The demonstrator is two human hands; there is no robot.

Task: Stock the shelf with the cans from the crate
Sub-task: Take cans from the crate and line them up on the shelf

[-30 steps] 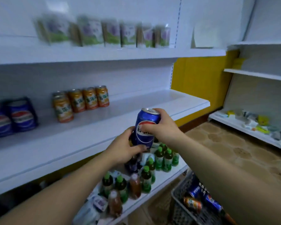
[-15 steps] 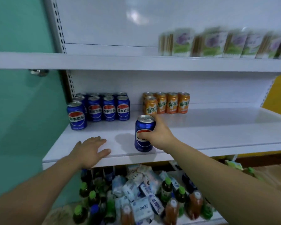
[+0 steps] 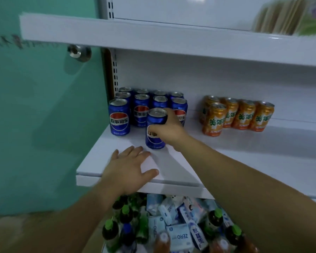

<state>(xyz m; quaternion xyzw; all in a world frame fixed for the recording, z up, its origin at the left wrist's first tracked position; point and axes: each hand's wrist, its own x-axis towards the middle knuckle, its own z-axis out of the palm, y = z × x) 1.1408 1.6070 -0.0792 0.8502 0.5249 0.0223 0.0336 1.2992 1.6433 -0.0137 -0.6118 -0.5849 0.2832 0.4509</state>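
Spanning the frame, a white shelf (image 3: 244,154) stands beside a green wall (image 3: 35,106), with an upper shelf (image 3: 153,35) running above it. Below the front edge lies a lower tier crowded with green-capped bottles (image 3: 110,230) and pale blue packets (image 3: 179,234). Two bare forearms reach in from the bottom of the picture. The left hand (image 3: 130,168) lies flat on the shelf near its front left corner, fingers straight and slightly spread, holding nothing. The right hand (image 3: 169,132) is wrapped around a blue cola can (image 3: 153,140), thumb across the label and fingers curled behind it. A block of blue cans (image 3: 140,108) fills the back left corner in rows; five orange cans (image 3: 239,115) stand well apart to the right. The held can is upright just in front of the blue block and beside its front-left can; it appears to sit on the shelf, though the hand's shadow makes contact hard to confirm. A metal knob (image 3: 79,52) juts from the wall.
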